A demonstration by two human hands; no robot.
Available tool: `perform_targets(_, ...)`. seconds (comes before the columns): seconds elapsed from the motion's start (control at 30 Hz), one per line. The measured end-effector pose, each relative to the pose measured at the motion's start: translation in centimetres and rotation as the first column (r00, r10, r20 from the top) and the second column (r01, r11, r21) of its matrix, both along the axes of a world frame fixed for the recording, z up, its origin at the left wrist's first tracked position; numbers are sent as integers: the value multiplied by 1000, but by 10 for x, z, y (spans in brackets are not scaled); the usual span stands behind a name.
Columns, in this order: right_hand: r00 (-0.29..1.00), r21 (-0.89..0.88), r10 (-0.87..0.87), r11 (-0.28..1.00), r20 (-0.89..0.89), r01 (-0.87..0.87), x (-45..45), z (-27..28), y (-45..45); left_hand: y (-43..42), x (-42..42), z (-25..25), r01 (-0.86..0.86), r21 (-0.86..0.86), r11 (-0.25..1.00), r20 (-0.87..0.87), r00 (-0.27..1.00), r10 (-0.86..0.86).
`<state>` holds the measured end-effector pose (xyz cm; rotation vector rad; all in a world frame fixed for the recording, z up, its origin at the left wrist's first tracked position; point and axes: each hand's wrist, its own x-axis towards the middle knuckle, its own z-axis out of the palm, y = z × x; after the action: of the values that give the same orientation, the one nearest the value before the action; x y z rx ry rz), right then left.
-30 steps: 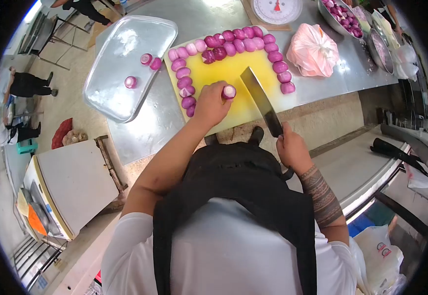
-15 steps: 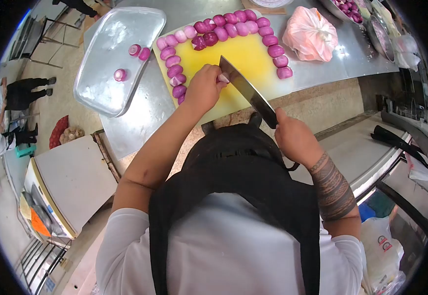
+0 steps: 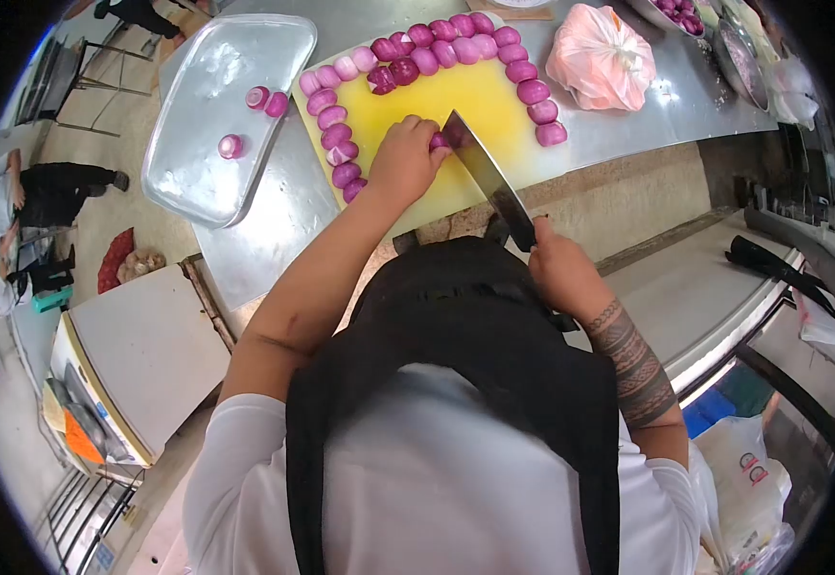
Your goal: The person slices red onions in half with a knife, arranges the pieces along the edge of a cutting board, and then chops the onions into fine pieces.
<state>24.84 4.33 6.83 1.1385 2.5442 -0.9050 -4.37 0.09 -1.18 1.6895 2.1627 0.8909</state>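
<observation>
My left hand (image 3: 406,158) is closed around a red onion (image 3: 438,142) over the yellow cutting board (image 3: 475,96); part of the onion is hidden by the fingers. In my right hand (image 3: 563,268) is the handle of a cleaver-like kitchen knife (image 3: 487,177). The blade slants up and left, its tip beside the held onion; whether the edge touches it I cannot tell. Peeled red onions (image 3: 333,136) line the left, far and right sides of the board. Two darker onions (image 3: 404,71) sit just inside the far row.
A clear tray (image 3: 173,115) at the left holds three onions. Right of the board stands a tied pinkish plastic bag (image 3: 600,57), with a bowl of onions (image 3: 676,14) beyond it on the metal table (image 3: 628,144). Other people (image 3: 53,192) are at the far left.
The onion in my left hand has turned: a pale patch showed before, purple skin shows now. The knife tip has shifted slightly right, and its blade stands a little steeper.
</observation>
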Motion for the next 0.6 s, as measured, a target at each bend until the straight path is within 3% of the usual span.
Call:
perform_targets(0.17, 998, 36, -19, 999, 62, 17, -5, -7, -15, -6, -2, 10, 61, -91, 994, -16, 998, -62)
perform_targets(0.37, 999, 17, -25, 1000, 44, 24, -21, 42, -18, 1, 1, 11, 28, -85, 996, -25, 999, -31)
perform_targets(0.47, 997, -4, -34, 999, 73, 35, -23, 5, -26, 0, 2, 11, -3, -118, 993, 20, 1000, 5)
perform_targets(0.6, 1000, 30, -16, 999, 11, 15, -24, 15, -28, -3, 0, 5, -3, -92, 996, 43, 999, 7)
